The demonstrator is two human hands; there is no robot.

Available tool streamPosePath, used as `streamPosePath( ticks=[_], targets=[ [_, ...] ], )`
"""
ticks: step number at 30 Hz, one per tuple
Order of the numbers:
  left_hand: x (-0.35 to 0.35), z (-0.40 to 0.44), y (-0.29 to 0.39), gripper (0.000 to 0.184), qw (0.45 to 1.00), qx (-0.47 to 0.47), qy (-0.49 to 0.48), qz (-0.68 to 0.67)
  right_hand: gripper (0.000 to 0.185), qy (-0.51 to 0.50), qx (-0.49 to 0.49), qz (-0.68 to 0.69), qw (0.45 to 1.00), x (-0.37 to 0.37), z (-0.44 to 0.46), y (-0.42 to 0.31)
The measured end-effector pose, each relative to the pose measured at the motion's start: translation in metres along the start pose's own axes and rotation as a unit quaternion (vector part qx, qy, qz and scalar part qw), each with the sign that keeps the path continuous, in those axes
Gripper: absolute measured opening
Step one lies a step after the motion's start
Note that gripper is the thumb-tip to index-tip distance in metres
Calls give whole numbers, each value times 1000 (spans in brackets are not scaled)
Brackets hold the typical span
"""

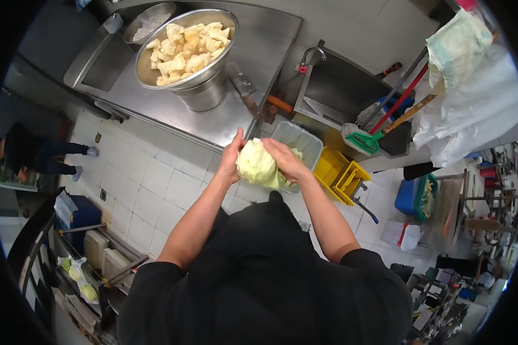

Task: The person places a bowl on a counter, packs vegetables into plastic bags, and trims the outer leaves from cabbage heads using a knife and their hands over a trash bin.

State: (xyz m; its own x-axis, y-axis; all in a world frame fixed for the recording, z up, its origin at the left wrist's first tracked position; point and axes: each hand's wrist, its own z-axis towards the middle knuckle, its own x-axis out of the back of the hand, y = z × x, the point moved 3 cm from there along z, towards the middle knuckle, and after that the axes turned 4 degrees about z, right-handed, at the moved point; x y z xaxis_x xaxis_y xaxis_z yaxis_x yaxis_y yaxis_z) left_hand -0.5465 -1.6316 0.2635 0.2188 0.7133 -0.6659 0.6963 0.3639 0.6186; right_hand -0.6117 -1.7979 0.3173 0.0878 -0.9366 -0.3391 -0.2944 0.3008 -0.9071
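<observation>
A pale green cabbage (257, 164) is held up between my two hands, in front of my body. My left hand (233, 156) presses on its left side with the fingers up. Round its right side curves my right hand (286, 161), with a loose leaf hanging below. Behind and partly under my right hand is a clear plastic tub (305, 140) with green leaf pieces in it. Up and to the left, a large metal bowl (231, 29) full of pale yellow chunks rests on a metal pot (204, 95).
The steel counter (172, 118) has its corner just beyond my hands. A yellow mop bucket (339, 175) stands on the floor at right, below a steel sink (339, 86) and mops (364, 141). Another person (40, 152) stands at far left.
</observation>
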Motion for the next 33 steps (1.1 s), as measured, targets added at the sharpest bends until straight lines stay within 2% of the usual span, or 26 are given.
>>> streamPosePath(
  ticks=[1,2,4,5,6,7,8,10,11,12,14,15,16,18,19,23,25,26,28,29,30,32,33],
  targets=[
    [6,0,0,73,997,22,64,36,57,30,-27,72,997,-4,-1,1],
    [12,0,2,76,988,43,127,73,57,33,-25,70,997,-6,-1,3],
    [-28,-42,40,72,986,59,113,110,53,113,-16,165,980,-2,-3,9],
    [-43,-57,50,68,981,74,101,148,53,115,-15,164,980,-6,-5,6],
    [-44,-58,43,68,981,75,98,150,51,144,32,42,988,-9,-10,-5],
    [-49,-61,35,61,988,-11,40,147,51,170,75,-79,979,-13,-18,-14],
    [-53,-63,30,57,985,-97,-18,143,51,170,73,-76,980,-16,-24,-16],
    [-50,-59,31,57,973,-109,5,201,49,151,174,-226,947,-21,-34,-34],
    [-51,-57,36,59,971,-121,-28,206,54,120,130,-185,967,-20,-40,-47],
    [-51,-58,38,61,968,-129,-59,208,54,119,131,-182,967,-11,-44,-55],
    [-48,-54,39,58,982,-87,-97,136,53,-10,106,-163,981,4,-50,-65],
    [-50,-53,40,61,983,-70,-116,127,41,-3,116,-157,981,7,-55,-76],
    [-52,-52,41,64,982,-53,-136,120,41,-3,115,-155,981,18,-53,-77],
    [-49,-46,41,68,977,-25,-167,129,30,9,0,-101,995,36,-50,-76],
    [-50,-44,37,72,970,3,-201,138,20,37,38,-146,988,39,-52,-78],
    [-86,-50,36,77,964,-18,-231,128,17,38,115,-230,966,57,-46,-76],
    [-82,-45,27,71,972,-21,-216,91,18,247,191,-220,924,89,-35,-58],
    [-81,-44,24,71,972,-27,-213,90,18,241,192,-222,925,101,-27,-47],
    [-71,-43,14,65,993,-3,-108,54,22,367,219,-353,832,137,-18,-22],
    [-70,-41,12,66,994,5,-95,62,31,310,145,-396,852,163,-6,9],
    [-71,-41,13,66,994,-3,-89,58,31,301,148,-399,854,162,-7,16],
    [-74,-39,15,69,998,54,-44,3,41,216,143,-505,823,150,-8,26],
    [-72,-36,13,76,997,46,-23,51,49,95,34,-229,968,131,-9,9]
  ],
)
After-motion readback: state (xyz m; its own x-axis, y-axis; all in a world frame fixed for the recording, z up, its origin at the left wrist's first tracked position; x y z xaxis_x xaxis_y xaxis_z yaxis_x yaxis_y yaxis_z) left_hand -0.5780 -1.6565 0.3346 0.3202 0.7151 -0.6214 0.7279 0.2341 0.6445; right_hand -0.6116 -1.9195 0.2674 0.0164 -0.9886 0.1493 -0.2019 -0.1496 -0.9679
